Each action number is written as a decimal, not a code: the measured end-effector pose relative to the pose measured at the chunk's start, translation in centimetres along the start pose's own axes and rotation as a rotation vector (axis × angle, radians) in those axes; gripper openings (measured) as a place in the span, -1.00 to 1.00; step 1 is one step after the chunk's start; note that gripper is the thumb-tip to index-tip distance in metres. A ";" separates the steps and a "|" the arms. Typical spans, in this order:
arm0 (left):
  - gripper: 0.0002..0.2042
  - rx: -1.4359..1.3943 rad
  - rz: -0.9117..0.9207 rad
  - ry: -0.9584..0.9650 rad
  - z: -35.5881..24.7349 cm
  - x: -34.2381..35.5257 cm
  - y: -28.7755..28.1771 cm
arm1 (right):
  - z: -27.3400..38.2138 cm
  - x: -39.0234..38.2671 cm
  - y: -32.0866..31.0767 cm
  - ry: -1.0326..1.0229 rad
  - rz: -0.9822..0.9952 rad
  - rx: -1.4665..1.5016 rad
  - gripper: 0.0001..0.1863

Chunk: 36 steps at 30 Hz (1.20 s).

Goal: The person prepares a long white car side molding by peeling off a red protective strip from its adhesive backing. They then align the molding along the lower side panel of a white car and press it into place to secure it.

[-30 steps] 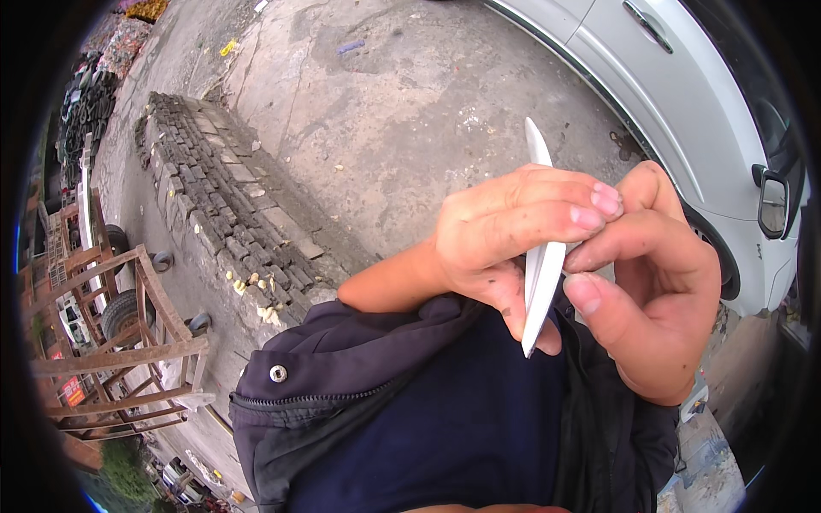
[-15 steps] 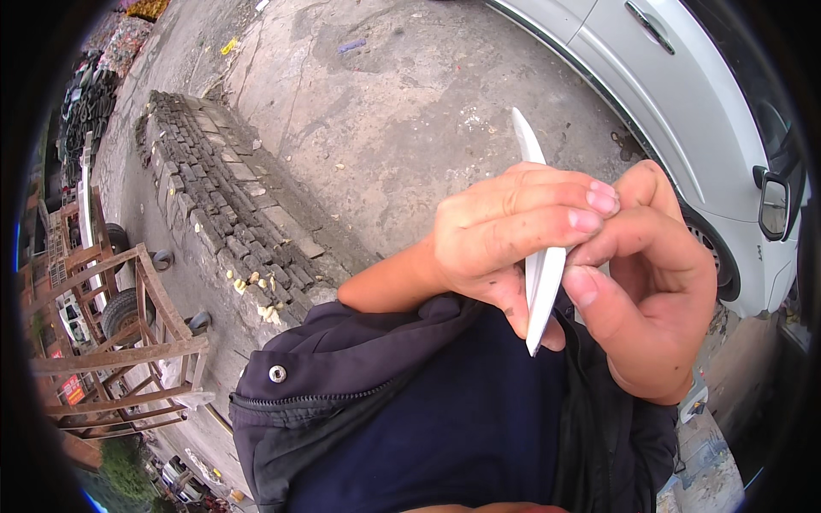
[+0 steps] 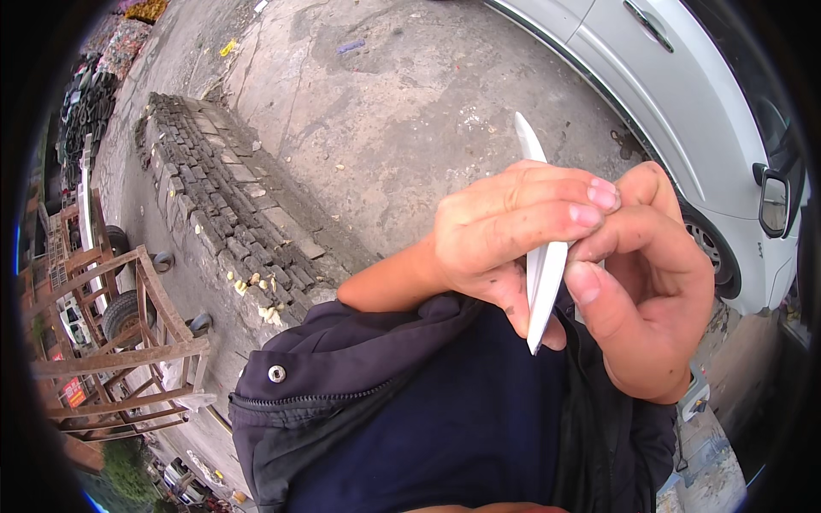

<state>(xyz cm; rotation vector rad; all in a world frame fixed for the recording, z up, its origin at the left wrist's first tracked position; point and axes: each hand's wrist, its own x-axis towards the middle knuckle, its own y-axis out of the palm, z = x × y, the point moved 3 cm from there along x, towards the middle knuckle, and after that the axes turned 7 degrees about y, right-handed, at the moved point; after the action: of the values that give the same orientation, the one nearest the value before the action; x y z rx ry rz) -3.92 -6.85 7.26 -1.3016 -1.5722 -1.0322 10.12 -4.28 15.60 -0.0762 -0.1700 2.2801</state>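
Note:
A thin, curved white piece [image 3: 546, 278], pointed at both ends and seen nearly edge-on, is held up in front of my chest. My left hand [image 3: 513, 214] is closed around its middle, fingers over the top and thumb below. Against the piece's right edge, my right hand [image 3: 654, 286] is closed, its thumb and forefinger curled together beside my left fingertips. Whatever lies in that right-hand pinch is hidden. The white piece's upper tip sticks out above my left fingers and its lower tip points down toward my dark jacket [image 3: 342, 372].
A white car [image 3: 676, 111] with a side mirror [image 3: 774, 203] stands at the right. Low rows of stacked bricks [image 3: 214, 201] run across the concrete ground [image 3: 385, 111] at left. Farther left are a rusty metal frame [image 3: 120, 352] and tyres [image 3: 128, 312].
Both hands and the white piece keep nearly the same pose; the piece's upper tip has dipped very slightly.

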 end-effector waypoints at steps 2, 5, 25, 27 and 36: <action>-0.19 -0.010 -0.018 0.007 0.0 -0.1 0.1 | 0.0 0.0 0.1 -0.005 0.000 0.001 -0.90; -0.19 -0.022 -0.026 0.006 -0.1 -0.2 0.1 | 0.1 0.0 0.2 -0.028 -0.002 -0.005 -0.90; -0.16 0.021 -0.031 0.009 -0.7 -0.4 -0.2 | 0.0 -0.1 1.0 -0.042 -0.018 -0.041 -0.91; -0.15 0.016 -0.024 0.003 -0.7 -0.5 -0.3 | 0.0 -0.1 1.0 -0.061 -0.025 -0.065 -0.92; -0.14 -0.017 -0.031 -0.024 -0.6 -0.8 -0.2 | 0.4 -0.4 0.9 -0.177 -0.121 -0.334 -0.85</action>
<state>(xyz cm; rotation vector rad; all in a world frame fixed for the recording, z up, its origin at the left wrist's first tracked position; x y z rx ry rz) -3.92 -7.67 6.72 -1.3094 -1.6096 -1.0550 9.62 -5.19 15.83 -0.0365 -0.6304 2.1165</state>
